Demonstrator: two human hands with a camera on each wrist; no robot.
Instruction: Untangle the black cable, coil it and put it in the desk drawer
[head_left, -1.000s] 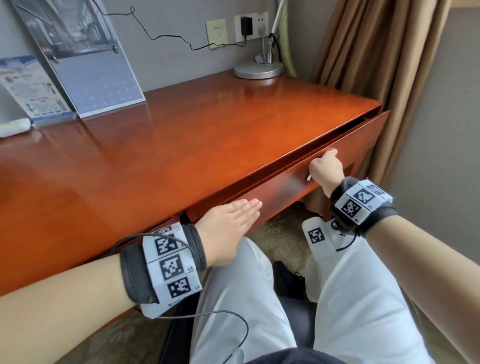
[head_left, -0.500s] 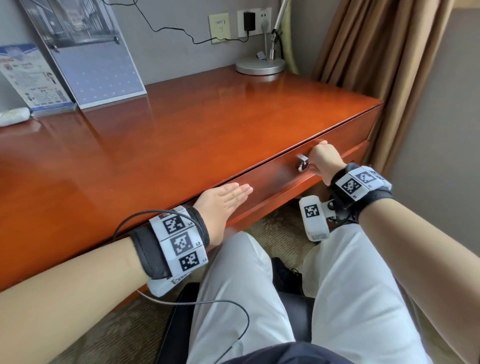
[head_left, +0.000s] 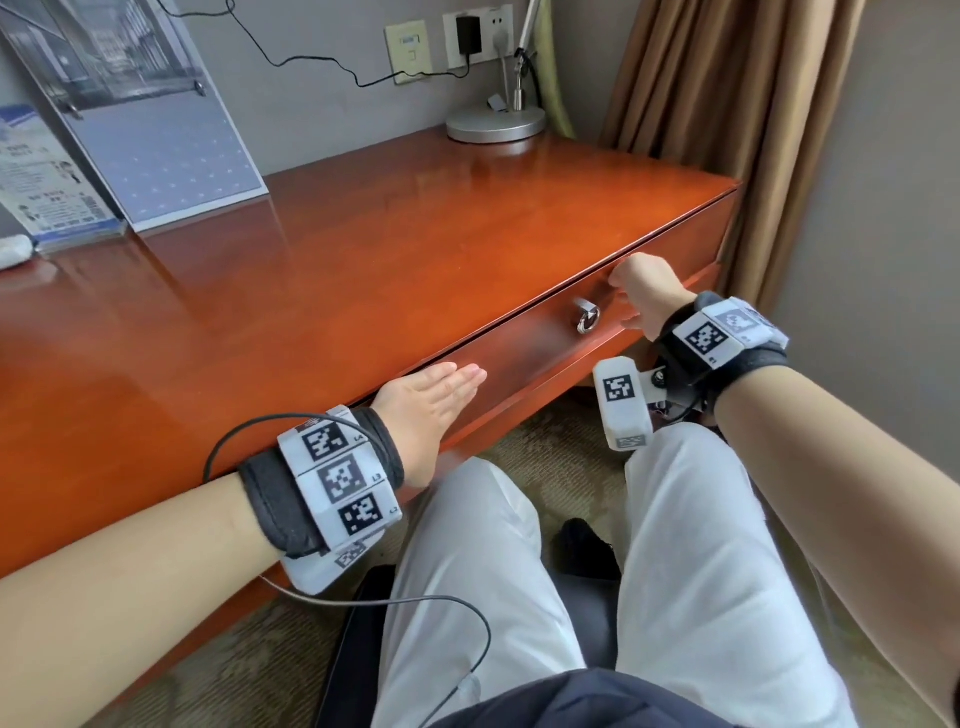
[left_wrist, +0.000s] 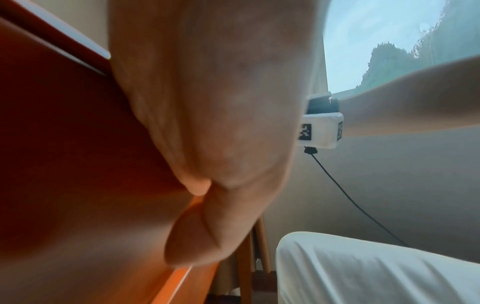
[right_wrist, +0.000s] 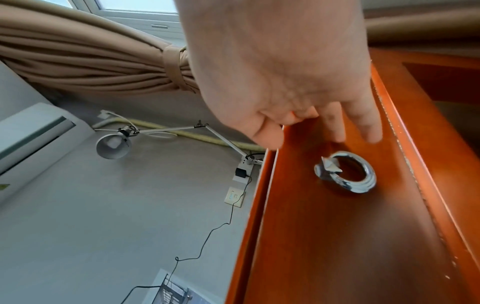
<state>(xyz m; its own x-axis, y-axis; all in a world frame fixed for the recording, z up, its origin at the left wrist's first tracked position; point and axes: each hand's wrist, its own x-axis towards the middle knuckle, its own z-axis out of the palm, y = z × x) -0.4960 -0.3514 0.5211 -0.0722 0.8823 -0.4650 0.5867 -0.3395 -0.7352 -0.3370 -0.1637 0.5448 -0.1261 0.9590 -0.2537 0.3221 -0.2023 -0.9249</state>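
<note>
The drawer (head_left: 519, 358) sits flush with the front of the surface (head_left: 363, 249), so the job looks about finished. I can't see the black cable anywhere on the wood; my guess is it lies inside the drawer, though nothing here shows that. The thin cord (head_left: 311, 65) running from the wall charger (head_left: 467, 34) is a different lead.

What could still go wrong: if a loop of the coil sprang loose inside, it may be caught against the drawer's edge, and any harder push would pinch it. The ring pull (head_left: 587, 317) hangs free, so it could rattle or snag a finger on the way past.

The left hand (head_left: 431, 395) is flat, fingers straight and together, palm against the drawer front, holding nothing. The right hand (head_left: 644, 293) is just beside the ring pull, fingers loosely bent with tips near or on the drawer face, and it grips nothing.
</note>
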